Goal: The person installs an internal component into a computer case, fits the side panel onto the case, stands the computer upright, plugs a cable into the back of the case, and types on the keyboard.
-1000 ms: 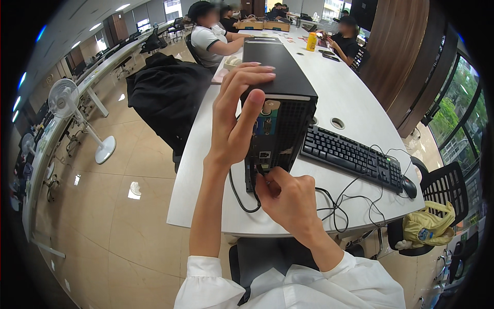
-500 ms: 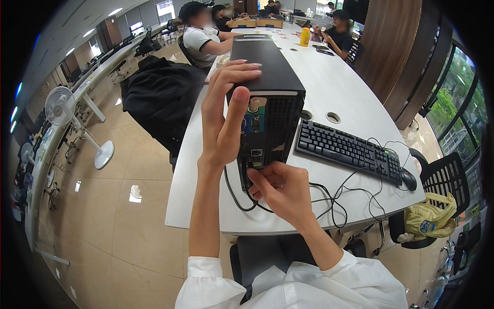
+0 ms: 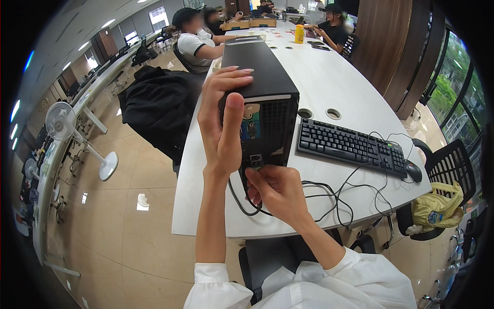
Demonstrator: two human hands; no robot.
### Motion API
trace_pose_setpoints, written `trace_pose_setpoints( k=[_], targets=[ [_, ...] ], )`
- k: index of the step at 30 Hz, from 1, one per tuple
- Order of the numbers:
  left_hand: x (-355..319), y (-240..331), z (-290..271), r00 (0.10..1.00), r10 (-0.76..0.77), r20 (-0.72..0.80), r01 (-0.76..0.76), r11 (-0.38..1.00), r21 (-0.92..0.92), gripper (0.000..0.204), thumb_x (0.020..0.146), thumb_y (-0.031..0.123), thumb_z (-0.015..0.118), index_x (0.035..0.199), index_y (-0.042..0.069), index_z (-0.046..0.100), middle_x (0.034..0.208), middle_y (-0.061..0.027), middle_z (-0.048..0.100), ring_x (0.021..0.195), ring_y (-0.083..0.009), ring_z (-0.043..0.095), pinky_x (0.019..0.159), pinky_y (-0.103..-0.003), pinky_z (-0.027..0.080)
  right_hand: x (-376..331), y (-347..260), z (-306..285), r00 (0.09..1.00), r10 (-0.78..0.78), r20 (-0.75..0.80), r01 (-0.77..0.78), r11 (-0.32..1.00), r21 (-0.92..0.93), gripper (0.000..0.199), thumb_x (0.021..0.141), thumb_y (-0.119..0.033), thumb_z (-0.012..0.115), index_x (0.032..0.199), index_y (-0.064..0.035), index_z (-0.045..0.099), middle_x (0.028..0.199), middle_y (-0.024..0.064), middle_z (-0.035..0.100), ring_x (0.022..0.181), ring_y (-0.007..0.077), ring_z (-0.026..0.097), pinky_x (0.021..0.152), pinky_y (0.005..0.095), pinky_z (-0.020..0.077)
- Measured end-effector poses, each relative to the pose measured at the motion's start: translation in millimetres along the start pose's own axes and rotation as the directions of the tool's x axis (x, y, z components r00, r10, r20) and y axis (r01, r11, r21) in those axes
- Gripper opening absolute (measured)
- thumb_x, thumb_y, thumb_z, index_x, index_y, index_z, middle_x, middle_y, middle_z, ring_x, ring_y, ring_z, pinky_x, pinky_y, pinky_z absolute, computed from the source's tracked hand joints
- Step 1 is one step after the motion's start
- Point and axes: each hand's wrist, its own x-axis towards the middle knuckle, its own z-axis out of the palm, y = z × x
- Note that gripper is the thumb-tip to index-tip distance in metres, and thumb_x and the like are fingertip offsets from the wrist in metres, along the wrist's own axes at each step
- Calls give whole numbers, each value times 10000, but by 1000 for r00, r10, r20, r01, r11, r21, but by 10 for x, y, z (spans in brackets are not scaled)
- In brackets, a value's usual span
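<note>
A black desktop computer tower (image 3: 265,77) stands on the white table, its back panel (image 3: 275,123) with ports and a vent grille turned toward me. My left hand (image 3: 221,118) grips its upper left edge, fingers bent over the top and thumb against the back. Low on that panel, just under a network socket (image 3: 253,159), my right hand (image 3: 280,190) pinches the end of a black cable (image 3: 238,201). The fingers hide the plug, so I cannot tell whether it sits in a port.
Right of the tower lie a black keyboard (image 3: 350,147), a mouse (image 3: 413,172) and tangled cables (image 3: 337,198). Two round grommets (image 3: 333,114) pierce the white table (image 3: 355,92). Black cloth (image 3: 159,103) hangs at the left. People sit farther along, near a yellow bottle (image 3: 299,34).
The view has shifted slightly. Both hands keep their places on the tower, and the right fingers still pinch at the low ports.
</note>
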Motion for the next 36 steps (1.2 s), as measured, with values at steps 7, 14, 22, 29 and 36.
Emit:
trace_pose_setpoints(
  k=[7, 14, 22, 29, 36],
  targets=[
    [8, -27, 48, 999, 39, 7, -39, 999, 10, 303, 1060, 281, 555, 1126, 12, 679, 1204, -128, 700, 1255, -298, 578, 1120, -424, 380, 42, 35, -78, 999, -47, 6, 47, 998, -33, 329, 1012, -212, 627, 837, 50, 720, 577, 95, 666, 487, 162, 627, 496, 325, 471],
    [17, 4, 89, 998, 49, -26, -48, 998, 29, 282, 1067, 232, 536, 1111, -16, 664, 1198, -156, 702, 1254, -320, 579, 1118, -434, 382, -76, -14, -84, 952, -305, -18, 252, 818, -518, 337, 1004, -246, 584, 791, -19, 713, 581, 133, 670, 539, 327, 672, 551, 424, 506],
    [1, 67, 79, 999, 14, -35, -13, 999, 46, 312, 1077, 258, 509, 1098, -19, 652, 1212, -167, 691, 1275, -320, 562, 1131, -447, 369, -54, -58, -65, 988, 63, 144, -87, 981, 171, 401, 1040, -203, 570, 781, 81, 681, 632, 100, 679, 604, 152, 701, 561, 298, 524],
    [-3, 15, 142, 998, 26, -62, -24, 999, 35, 358, 1083, 310, 489, 1080, -13, 644, 1205, -176, 687, 1272, -333, 559, 1123, -459, 378, -39, -61, -186, 966, 75, 249, -70, 997, -30, 361, 1062, -164, 544, 809, 70, 651, 645, 64, 637, 607, 125, 658, 580, 281, 523],
    [-16, 24, 131, 996, 22, -82, -18, 998, 56, 368, 1084, 316, 481, 1078, -14, 644, 1195, -192, 690, 1273, -343, 562, 1117, -469, 383, 7, 24, -123, 959, -3, 283, -20, 997, 78, 364, 1050, -215, 494, 854, 25, 685, 655, 92, 693, 604, 181, 690, 630, 332, 537]
  ],
)
